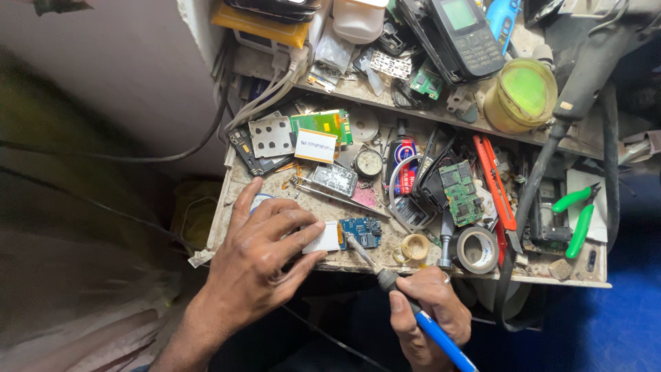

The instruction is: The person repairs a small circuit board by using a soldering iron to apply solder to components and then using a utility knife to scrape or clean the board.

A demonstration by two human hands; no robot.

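A: What is held by the right hand (pixel 432 303)?

B: A soldering iron (pixel 406 303) with a blue handle is gripped firmly in it, the fingers closed around the handle. The metal tip is pointed up and to the left, and it is placed at the lower edge of the small blue circuit board (pixel 361 232).

A: And the left hand (pixel 265 256)?

B: It is laid flat on the worktop (pixel 358 262), the fingers spread and pressed down. Nothing is grasped; the white part joined to the board's left side is held still under the fingertips.

A: How far is the work judged to be?

B: The board is already stripped of its case and steadied, and the iron is brought to it, so the soldering seems to be in hand, not finished. Whether the tip really touches the board cannot be told; the spot is too small.

A: Where does the board lie?

B: Between the two hands, near the front edge of the worktop, just right of the left fingertips and just above the right hand. A roll of tape (pixel 477 249) and a green circuit board (pixel 460 192) are seen further right.
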